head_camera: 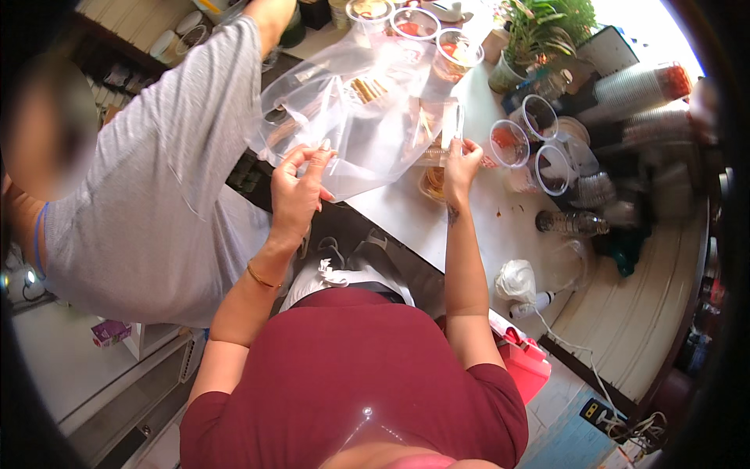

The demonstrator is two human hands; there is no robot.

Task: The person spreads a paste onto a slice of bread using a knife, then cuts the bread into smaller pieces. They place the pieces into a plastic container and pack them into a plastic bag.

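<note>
My left hand pinches the near edge of a large clear plastic bag, which spreads over the white table. At the bag's right side, my right hand grips a narrow clear plastic piece that stands up from the fingers; whether it is a container's edge or part of the bag I cannot tell. Brown stick-like food shows through or behind the film. Just left of my right wrist, a clear container with amber-coloured contents rests on the table.
A person in a grey top stands close on my left. Open cups with red contents line the back; further cups stand right, near a potted plant, stacked clear lids, a lying bottle and a white corded device.
</note>
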